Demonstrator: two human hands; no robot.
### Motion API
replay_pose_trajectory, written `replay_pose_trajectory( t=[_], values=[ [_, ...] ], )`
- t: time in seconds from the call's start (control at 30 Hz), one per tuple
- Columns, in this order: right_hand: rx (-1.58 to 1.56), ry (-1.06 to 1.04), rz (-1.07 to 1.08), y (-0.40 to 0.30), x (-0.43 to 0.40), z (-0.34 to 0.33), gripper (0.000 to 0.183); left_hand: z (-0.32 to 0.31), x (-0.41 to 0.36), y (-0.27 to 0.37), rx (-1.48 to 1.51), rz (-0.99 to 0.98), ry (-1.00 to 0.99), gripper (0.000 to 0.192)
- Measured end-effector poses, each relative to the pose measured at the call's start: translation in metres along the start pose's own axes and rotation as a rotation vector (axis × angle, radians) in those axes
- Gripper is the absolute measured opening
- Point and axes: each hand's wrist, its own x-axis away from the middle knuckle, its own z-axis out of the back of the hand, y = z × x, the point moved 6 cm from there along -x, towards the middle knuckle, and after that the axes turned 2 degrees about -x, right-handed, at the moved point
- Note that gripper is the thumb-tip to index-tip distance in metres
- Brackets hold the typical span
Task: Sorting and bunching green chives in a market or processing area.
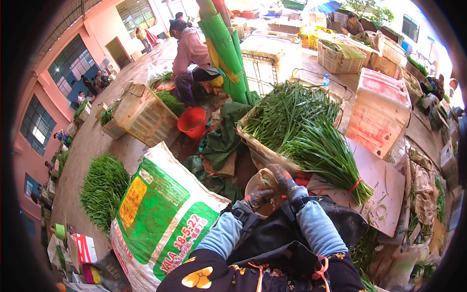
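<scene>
Both my hands wear dark patterned gloves and meet over a pale round bucket (pixel 252 185) in front of me. My left hand (pixel 258 199) and my right hand (pixel 282 178) hold a tan fibrous bundle (pixel 267 178) between them, above the bucket's opening. To the right, a bunch of long green leafy stalks (pixel 328 157), bound near its cut end with a red tie (pixel 355 185), lies across a pale board (pixel 392 182). Its leaves rest against a crate (pixel 270 155) heaped with loose green stalks (pixel 292 113).
A large green-and-white woven sack (pixel 164 208) stands at my left, with upright greens (pixel 104 189) beyond it. Ahead are a red bucket (pixel 192 122), dark green cloth (pixel 222 137), a wrapped post (pixel 228 58) and a seated person (pixel 189 54). A stained white crate (pixel 379 109) stands right.
</scene>
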Motion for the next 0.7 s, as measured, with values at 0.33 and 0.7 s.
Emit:
replay_pose_trajectory(
  t=[0.33, 0.7],
  values=[
    [-0.694, -0.093, -0.382, -0.026, 0.015, -0.022, 0.052, 0.0, 0.009, -0.004, 0.325, 0.297, -0.06, 0.04],
    [0.093, -0.107, -0.183, 0.005, 0.002, -0.023, 0.038, -0.019, -0.052, 0.003, -2.169, -0.183, 0.126, 0.047]
  ],
)
